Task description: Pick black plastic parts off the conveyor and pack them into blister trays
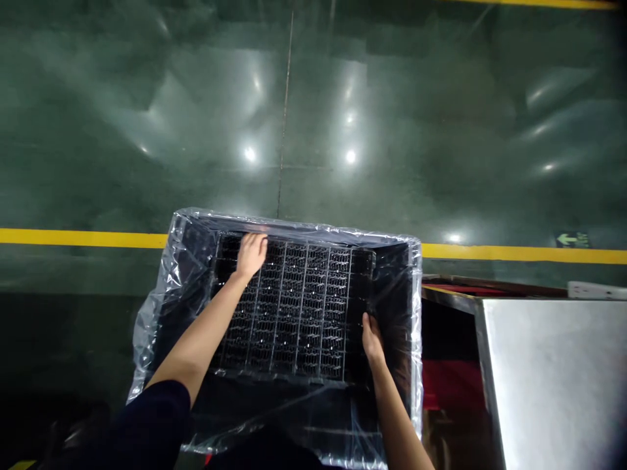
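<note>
A black compartment tray lies inside a dark bin lined with clear plastic film. Thin dividers split the tray into a grid, and rows of small shiny parts fill most of it; their exact kind is too small to tell. My left hand reaches over the parts to the tray's far edge, its fingers curled at the rim and slightly blurred. At the tray's right side, my right hand holds the edge, thumb upward, with its other fingers partly hidden.
Right of the bin stands a metal-topped table, with red and dark items beneath it. A white strip-like object rests at its far edge. Beyond lies a glossy green floor with a yellow line and an arrow sign.
</note>
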Motion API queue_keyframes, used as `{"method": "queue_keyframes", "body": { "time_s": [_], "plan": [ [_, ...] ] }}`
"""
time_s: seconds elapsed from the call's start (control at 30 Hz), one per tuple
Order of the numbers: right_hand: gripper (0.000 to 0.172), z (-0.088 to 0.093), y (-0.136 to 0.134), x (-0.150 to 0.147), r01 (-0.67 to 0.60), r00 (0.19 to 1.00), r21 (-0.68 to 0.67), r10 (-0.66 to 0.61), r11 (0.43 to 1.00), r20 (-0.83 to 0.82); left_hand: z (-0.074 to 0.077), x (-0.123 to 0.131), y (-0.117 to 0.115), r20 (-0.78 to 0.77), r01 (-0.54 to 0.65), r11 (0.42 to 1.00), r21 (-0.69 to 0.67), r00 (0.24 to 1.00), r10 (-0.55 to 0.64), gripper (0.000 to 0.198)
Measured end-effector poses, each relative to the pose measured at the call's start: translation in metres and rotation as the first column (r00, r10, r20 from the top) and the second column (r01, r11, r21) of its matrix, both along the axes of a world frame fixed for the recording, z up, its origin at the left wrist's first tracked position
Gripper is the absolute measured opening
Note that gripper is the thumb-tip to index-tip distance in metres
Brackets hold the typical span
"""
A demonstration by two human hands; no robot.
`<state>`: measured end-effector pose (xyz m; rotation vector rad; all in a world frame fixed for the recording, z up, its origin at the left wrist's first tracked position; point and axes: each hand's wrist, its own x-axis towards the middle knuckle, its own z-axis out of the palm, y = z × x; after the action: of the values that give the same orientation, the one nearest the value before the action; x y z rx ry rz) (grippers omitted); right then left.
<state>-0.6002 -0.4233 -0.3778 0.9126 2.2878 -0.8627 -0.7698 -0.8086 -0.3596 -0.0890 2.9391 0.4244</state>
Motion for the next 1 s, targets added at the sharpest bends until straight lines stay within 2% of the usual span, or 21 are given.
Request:
{"method": "queue_keyframes", "body": {
  "time_s": [0.13, 0.23, 0.3, 0.4, 0.53, 0.57, 0.63, 0.67, 0.73, 0.8, 0.87, 0.93, 1.0],
  "plan": [
    [0.042, 0.007, -0.007, 0.013, 0.030, 1.000, -0.017, -0.030, 0.999, -0.004, 0.006, 0.013, -0.046, -0.018, -0.137, 0.989, -0.052, 0.991, 0.136, 0.040],
    [0.045, 0.012, -0.013, 0.013, 0.016, 1.000, -0.061, -0.018, 0.998, -0.025, 0.000, 0.011, -0.061, 0.023, -0.155, 0.986, -0.057, 0.987, 0.157, 0.041],
    [0.047, 0.019, -0.014, 0.007, 0.004, 1.000, -0.100, -0.007, 0.995, -0.028, 0.000, 0.007, -0.062, 0.066, -0.154, 0.986, -0.061, 0.985, 0.158, 0.043],
    [0.052, 0.039, -0.007, 0.005, -0.010, 1.000, -0.167, 0.006, 0.986, -0.022, 0.013, 0.005, -0.059, 0.147, -0.124, 0.990, -0.066, 0.980, 0.133, 0.047],
    [0.054, 0.080, 0.023, 0.035, -0.017, 1.000, -0.264, 0.023, 0.964, 0.017, 0.035, 0.020, -0.036, 0.156, -0.039, 0.997, -0.071, 0.986, 0.050, 0.061],
    [0.053, 0.092, 0.030, 0.048, -0.023, 0.999, -0.289, 0.036, 0.957, 0.039, 0.039, 0.031, -0.025, 0.142, -0.002, 0.998, -0.067, 0.990, 0.011, 0.064],
    [0.047, 0.112, 0.039, 0.073, -0.050, 0.992, -0.328, 0.084, 0.943, 0.090, 0.045, 0.066, 0.000, 0.161, 0.143, 0.989, -0.026, 0.977, -0.137, 0.068],
    [0.042, 0.119, 0.040, 0.085, -0.071, 0.986, -0.335, 0.116, 0.940, 0.116, 0.046, 0.089, 0.014, 0.195, 0.241, 0.970, 0.011, 0.951, -0.239, 0.067],
    [0.033, 0.122, 0.035, 0.102, -0.127, 0.966, -0.327, 0.192, 0.937, 0.174, 0.045, 0.142, 0.042, 0.269, 0.436, 0.894, 0.103, 0.853, -0.447, 0.064],
    [0.027, 0.112, 0.022, 0.108, -0.188, 0.934, -0.313, 0.268, 0.931, 0.238, 0.040, 0.191, 0.067, 0.319, 0.570, 0.801, 0.181, 0.737, -0.596, 0.060],
    [0.026, 0.093, 0.006, 0.105, -0.232, 0.899, -0.312, 0.326, 0.921, 0.294, 0.034, 0.228, 0.083, 0.348, 0.647, 0.732, 0.216, 0.649, -0.676, 0.061],
    [0.028, 0.077, -0.008, 0.097, -0.255, 0.881, -0.321, 0.355, 0.912, 0.311, 0.030, 0.248, 0.091, 0.371, 0.689, 0.694, 0.208, 0.601, -0.708, 0.065],
    [0.029, 0.070, -0.015, 0.090, -0.263, 0.892, -0.332, 0.359, 0.906, 0.274, 0.029, 0.253, 0.094, 0.386, 0.716, 0.677, 0.171, 0.583, -0.715, 0.069]
  ]
}}
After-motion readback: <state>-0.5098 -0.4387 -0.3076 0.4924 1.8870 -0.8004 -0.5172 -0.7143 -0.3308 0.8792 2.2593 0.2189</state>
